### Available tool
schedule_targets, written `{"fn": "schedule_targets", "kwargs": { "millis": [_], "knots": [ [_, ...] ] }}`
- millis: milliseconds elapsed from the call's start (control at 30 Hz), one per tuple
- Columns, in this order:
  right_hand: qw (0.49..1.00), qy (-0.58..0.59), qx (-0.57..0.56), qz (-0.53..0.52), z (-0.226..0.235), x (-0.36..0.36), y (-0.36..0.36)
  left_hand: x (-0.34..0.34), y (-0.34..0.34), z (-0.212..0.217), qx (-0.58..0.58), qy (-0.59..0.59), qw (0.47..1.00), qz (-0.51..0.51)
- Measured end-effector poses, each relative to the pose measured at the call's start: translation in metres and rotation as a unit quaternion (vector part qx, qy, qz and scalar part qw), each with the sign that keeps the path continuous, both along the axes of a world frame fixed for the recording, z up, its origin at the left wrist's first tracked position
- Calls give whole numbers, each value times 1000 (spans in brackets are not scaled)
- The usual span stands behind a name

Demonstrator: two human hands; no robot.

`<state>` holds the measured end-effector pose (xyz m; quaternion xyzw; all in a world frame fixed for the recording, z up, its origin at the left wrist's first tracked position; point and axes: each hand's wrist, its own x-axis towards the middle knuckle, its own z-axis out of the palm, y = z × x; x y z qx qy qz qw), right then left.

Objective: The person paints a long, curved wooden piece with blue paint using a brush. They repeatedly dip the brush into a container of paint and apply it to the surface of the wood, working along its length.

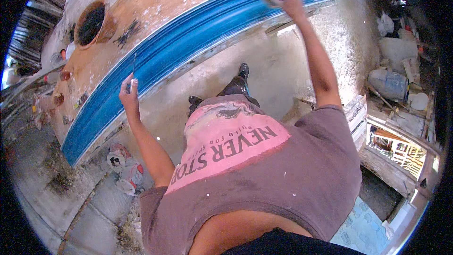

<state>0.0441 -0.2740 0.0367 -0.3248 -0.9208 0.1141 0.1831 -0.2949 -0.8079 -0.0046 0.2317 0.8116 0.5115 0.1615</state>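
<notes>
the room is a dusty workshop, and its pale floor (278, 61) is covered with many stains. across the far side goes a long desk (146, 0) with an orange-brown top, on which there are white specks and 1 dark smear (126, 33). along the near edge of this desk lies the long blue strip (188, 38), glossy and with ridges along its length; it runs from the near left to the far right, and in this view it looks bent.

the left hand (129, 93) is at the near edge of the strip, toward the left. its fingers are closed around a thin tool (134, 63), which points away from the person, over the blue surface. the right hand (290, 4) is above the far right part of the strip and grips a pale brown piece (269, 0). both are blurred, so i cannot tell if this piece touches the blue surface.

on the left part of the desk, beyond the strip, there is a brown bucket (109, 26) with a dark inside. a white and red bag (134, 177) lies on the floor at the left. at the right, well apart from the desk, a blue container (388, 85) lies among clutter.
</notes>
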Motion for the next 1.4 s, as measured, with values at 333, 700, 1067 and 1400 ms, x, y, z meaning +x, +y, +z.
{"fn": "schedule_targets", "kwargs": {
  "millis": [333, 700, 1067, 1400],
  "knots": [
    [965, 52, -156, 202, -56, 59, 64, 74, 178, 39, -7, -18, 999, 42],
    [981, 184, -50, 46, -16, 49, 135, 106, 310, 21, 8, -88, 996, 25],
    [946, 47, 19, -320, -45, 209, 288, 96, 456, 17, 57, -95, 993, -32],
    [924, 64, -347, 146, -29, 168, 276, 172, 572, 7, 48, -120, 992, -2]
  ]
}}
